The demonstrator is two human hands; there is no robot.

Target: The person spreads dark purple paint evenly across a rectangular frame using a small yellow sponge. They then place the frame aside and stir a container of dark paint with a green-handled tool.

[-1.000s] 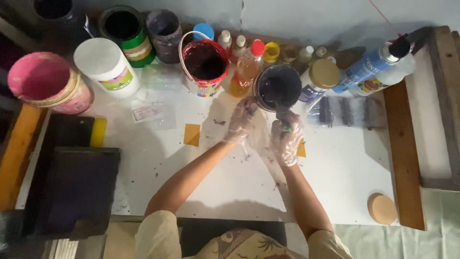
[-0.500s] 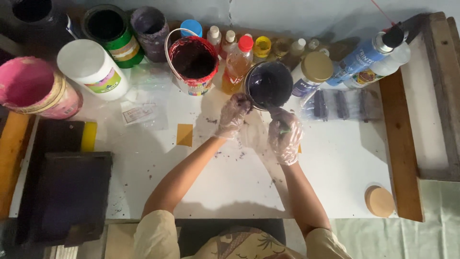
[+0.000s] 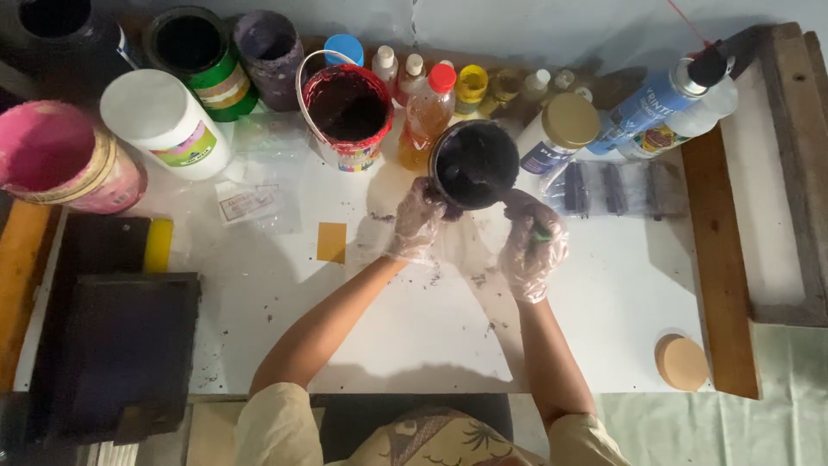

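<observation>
At the table's middle, the left hand point(image 3: 417, 217) now clamps its grip on the dark jar point(image 3: 473, 164), lifted nearer the right hand point(image 3: 535, 244), closed on something green.

Thin, crinkled clear-plastic gloves point(image 3: 535, 250) cover both hands; the speckled white tabletop point(image 3: 604, 293) looks smooth and matt.

The back of the table point(image 3: 621, 293) was crowded by a red bucket point(image 3: 349, 108), an orange bottle point(image 3: 426, 112), a gold-capped jar point(image 3: 561, 129) and a dark tub point(image 3: 474, 164); the left was blocked by a black frame point(image 3: 121, 345); open room was left across the white middle, broken only by a yellow card point(image 3: 331, 242); a round lid point(image 3: 681, 362) was set near the right corner.
</observation>
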